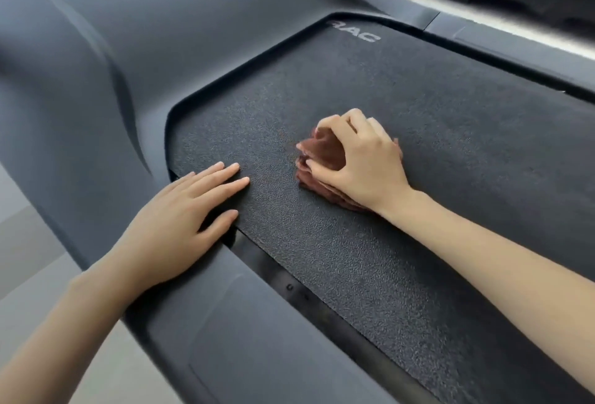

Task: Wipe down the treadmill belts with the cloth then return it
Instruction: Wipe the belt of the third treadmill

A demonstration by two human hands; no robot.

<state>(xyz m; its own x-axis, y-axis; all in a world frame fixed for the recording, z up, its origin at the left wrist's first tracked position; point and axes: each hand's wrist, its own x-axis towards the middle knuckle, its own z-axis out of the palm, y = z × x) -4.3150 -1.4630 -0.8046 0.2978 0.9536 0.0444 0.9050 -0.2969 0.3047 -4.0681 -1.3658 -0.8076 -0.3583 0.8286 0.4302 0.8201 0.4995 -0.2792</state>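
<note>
**Cover** [128, 33]: grey moulded housing filling the upper left. We note its raised lip curving round the belt's front end.

**Belt** [450, 133]: black and textured, with white lettering near the far corner. We see no wiped track, so we cannot say how much is done. We judge the wiping under way near the front end. The long run toward the lower right, any other belts, and the cloth's return are all left.

**Rail** [244, 332]: grey side step along the belt's near edge, with a dark gap between them.

**Left hand** [180, 223]: flat, fingers straight, palm on the rail, fingertips on the belt. It holds nothing.

**Right hand** [363, 162]: fingers curled round the cloth, pressing it down mid-belt.

**Cloth** [322, 149]: brown and bunched, lying on the belt well apart from every edge. We find open room on all sides, least toward the left hand.
</note>
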